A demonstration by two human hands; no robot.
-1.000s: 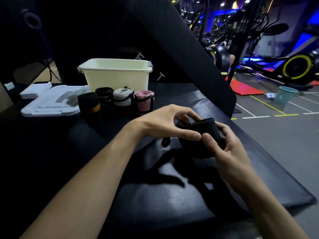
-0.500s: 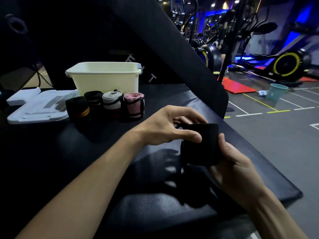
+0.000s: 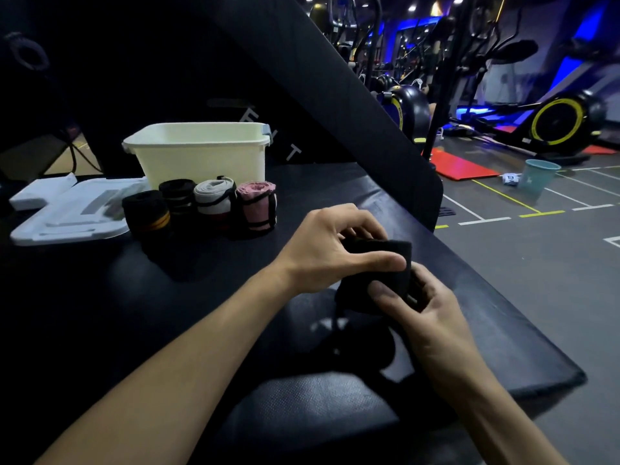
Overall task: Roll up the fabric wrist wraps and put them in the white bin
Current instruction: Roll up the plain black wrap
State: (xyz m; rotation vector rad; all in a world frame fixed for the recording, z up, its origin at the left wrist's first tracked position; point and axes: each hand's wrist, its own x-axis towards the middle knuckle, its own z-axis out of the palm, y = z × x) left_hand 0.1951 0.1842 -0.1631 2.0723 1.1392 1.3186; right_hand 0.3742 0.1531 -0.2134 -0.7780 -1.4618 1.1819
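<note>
Both hands hold a rolled black wrist wrap (image 3: 379, 283) just above the black padded bench (image 3: 302, 407). My left hand (image 3: 328, 250) grips its top, thumb across the front. My right hand (image 3: 422, 307) cups it from below and the right, thumb pressed on its front. A thin black strap hangs from the roll. The white bin (image 3: 201, 152) stands at the back left. In front of it stand several rolled wraps: a black one with orange stripes (image 3: 147, 213), a black one (image 3: 177, 199), a white one (image 3: 214, 199) and a pink one (image 3: 256, 206).
The bin's white lid (image 3: 67, 216) lies flat left of the rolled wraps. A slanted black pad (image 3: 335, 95) rises behind the bench. The bench edge drops to the gym floor on the right, where a teal bucket (image 3: 538, 177) and exercise bikes stand.
The roll has turned in my hands. My right thumb has come round onto its front, and my left thumb now lies across its upper part.
</note>
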